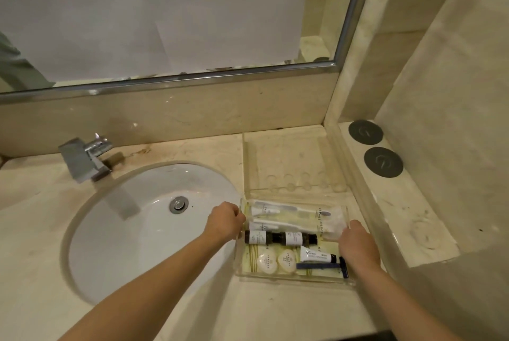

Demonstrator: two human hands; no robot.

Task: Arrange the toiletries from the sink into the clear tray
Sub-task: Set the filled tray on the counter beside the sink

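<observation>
The clear tray [296, 280] lies on the counter to the right of the white sink [115, 230]. Inside it are white toothbrush packets [278, 212], two dark small bottles [281, 238], two round wrapped soaps [276, 262], a small white tube [316, 255] and a blue razor [319, 266]. My left hand [225, 221] grips the tray's left rim. My right hand [358, 244] holds its right rim, covering that edge. The sink bowl holds no toiletries.
A second clear tray [249, 164] stands behind the first, against the backsplash. A chrome faucet [88, 159] sits left of it. Two dark round coasters [382, 161] lie on the raised ledge at right. A mirror hangs above.
</observation>
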